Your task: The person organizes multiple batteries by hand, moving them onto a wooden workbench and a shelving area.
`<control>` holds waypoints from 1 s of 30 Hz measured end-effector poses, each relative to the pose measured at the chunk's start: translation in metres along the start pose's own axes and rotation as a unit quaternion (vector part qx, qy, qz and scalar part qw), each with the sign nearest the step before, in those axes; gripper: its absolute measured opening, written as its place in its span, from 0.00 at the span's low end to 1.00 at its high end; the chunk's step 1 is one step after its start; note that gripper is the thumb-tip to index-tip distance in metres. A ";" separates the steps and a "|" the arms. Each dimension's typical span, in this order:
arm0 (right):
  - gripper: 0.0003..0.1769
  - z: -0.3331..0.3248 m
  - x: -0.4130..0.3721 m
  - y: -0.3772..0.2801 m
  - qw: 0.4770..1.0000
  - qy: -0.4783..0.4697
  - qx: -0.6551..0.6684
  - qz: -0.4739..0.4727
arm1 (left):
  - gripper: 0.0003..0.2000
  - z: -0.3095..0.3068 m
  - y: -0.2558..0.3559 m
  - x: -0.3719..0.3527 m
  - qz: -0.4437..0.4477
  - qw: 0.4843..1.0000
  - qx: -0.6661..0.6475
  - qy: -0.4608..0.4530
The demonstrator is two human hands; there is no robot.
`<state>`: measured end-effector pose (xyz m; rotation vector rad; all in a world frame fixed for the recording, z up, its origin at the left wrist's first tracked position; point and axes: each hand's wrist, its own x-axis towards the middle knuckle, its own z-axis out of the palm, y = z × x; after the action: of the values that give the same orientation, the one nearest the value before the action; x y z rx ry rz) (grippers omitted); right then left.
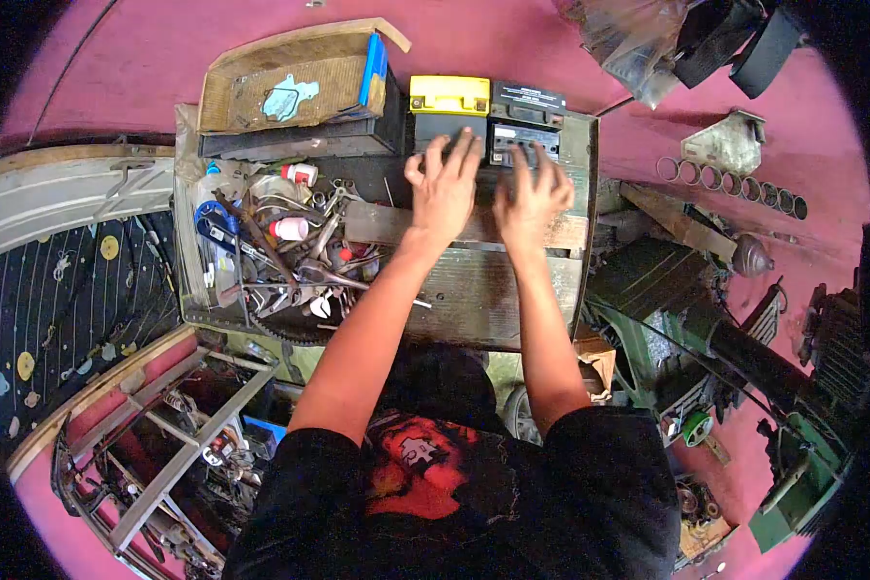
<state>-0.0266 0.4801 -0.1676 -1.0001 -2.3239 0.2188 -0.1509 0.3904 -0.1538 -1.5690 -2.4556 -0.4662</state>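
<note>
Both hands are out over the far edge of the surface (512,309). The left hand (445,188) is open, fingers spread, tips on the near face of the yellow-top battery (449,95). The right hand (534,198) is open too and lies flat against the black battery (524,116). Neither hand has closed a grip.

Progress, as I judge it: early. Both batts sit side by side and touching, not lifted or tilted, w/ no lead or tool on them that I can see.

Orientation: each batt stands upright, top face up. The long axis runs left-right along the far edge, so the pair makes one line. Terminals are too small to tell.

A wooden plank (382,224) lies under the wrists. The tool pile (290,256) sits to the left (spanners, pliers, small bottles), untouched. A cardboard box (290,82) is just beside the yellow-top one.
</note>
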 end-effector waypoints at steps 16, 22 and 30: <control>0.33 0.015 -0.005 0.056 0.998 -0.004 -0.055 0.044 | 0.17 0.021 0.023 0.030 0.055 0.998 -0.010 0.011; 0.32 0.014 -0.004 0.067 0.998 -0.013 -0.065 0.002 | 0.16 0.024 0.021 0.030 0.063 0.998 -0.020 0.020; 0.33 0.009 -0.001 0.061 0.999 -0.020 -0.043 0.015 | 0.18 0.024 0.025 0.027 0.038 0.999 -0.034 0.016</control>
<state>0.0063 0.5232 -0.1978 -1.0819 -2.3736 0.1540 -0.1391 0.4318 -0.1629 -1.6604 -2.3707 -0.5646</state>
